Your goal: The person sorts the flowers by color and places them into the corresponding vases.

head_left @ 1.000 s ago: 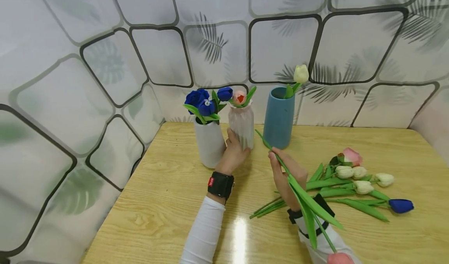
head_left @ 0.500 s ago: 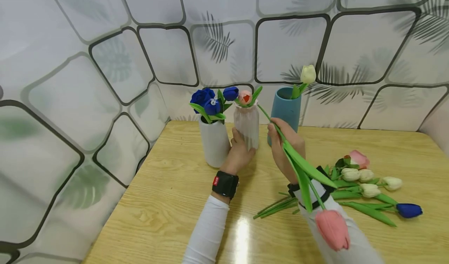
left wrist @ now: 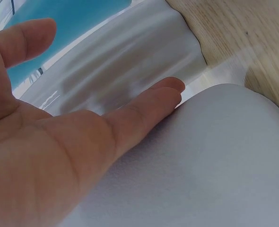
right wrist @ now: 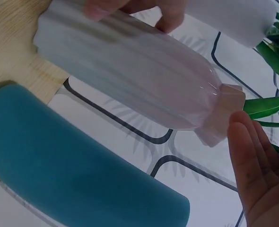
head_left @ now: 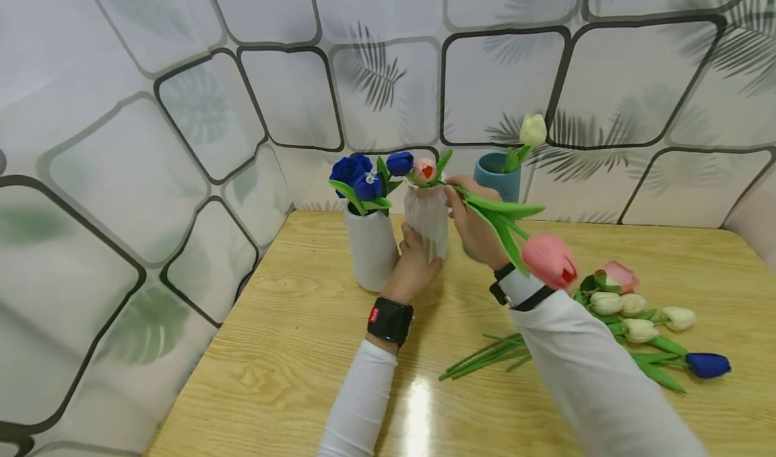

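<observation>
Left hand [head_left: 414, 271]: straight fingers touch pale vase [head_left: 427, 213].
Right hand [head_left: 475, 220]: pinches pink tulip [head_left: 547, 259].
Stem [head_left: 516, 228]: likely being inserted; next, tip upright.

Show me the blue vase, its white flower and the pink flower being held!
Blue vase [right wrist: 87, 161]: right wrist view, its side.
White flower [head_left: 533, 131]: head view, its petals.
Pink flower [head_left: 545, 258]: head view, its petals.

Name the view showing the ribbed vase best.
Right wrist: the ribbed vase looms large there, base to neck. Head shows it smaller, partly behind the left hand; left wrist, only part of its side.
</observation>
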`<state>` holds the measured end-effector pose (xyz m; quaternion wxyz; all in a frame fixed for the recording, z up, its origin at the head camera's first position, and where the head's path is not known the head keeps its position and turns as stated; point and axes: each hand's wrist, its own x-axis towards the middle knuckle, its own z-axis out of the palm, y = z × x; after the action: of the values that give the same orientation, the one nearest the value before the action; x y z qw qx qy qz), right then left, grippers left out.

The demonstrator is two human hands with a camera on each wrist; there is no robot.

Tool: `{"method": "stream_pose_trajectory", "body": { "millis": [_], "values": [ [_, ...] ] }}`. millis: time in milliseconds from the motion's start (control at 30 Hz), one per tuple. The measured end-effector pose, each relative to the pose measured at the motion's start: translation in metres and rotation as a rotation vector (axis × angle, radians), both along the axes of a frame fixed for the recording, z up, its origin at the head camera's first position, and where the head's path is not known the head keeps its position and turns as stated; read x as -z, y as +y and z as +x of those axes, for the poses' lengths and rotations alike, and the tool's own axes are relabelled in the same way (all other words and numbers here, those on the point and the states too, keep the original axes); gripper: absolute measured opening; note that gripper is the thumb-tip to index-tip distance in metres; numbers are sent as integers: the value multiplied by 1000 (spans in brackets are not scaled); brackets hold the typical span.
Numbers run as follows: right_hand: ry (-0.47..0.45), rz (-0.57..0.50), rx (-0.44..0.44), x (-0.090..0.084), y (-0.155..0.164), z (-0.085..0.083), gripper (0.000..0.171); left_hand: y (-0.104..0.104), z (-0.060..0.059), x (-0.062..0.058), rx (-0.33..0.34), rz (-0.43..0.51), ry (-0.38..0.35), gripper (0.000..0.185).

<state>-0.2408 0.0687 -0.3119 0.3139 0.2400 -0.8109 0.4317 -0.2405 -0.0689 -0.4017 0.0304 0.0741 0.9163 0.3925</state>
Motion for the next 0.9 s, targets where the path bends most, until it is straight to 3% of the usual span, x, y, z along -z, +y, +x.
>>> {"method": "stream_pose_trajectory", "body": {
  "millis": [100,267,367,500,733,900],
  "values": [
    [-126,47,-40,-6,-1,-9,23,-2,0,-1,4,8,-13,95],
    [-412,88,-74,-10,-3,-21,30,-2,0,-2,14,11,-28,93],
    [-475,109,-25,-9,-7,-26,33,-2,0,-2,18,17,-20,94],
    [-455,98,61,-2,-11,-27,38,-1,1,-2,19,19,-19,94],
    [-290,-44,141,18,-6,-21,50,1,2,-2,21,8,-22,93],
    [-243,-135,189,25,-4,-14,42,0,1,-1,10,-14,-14,94]
  ]
}}
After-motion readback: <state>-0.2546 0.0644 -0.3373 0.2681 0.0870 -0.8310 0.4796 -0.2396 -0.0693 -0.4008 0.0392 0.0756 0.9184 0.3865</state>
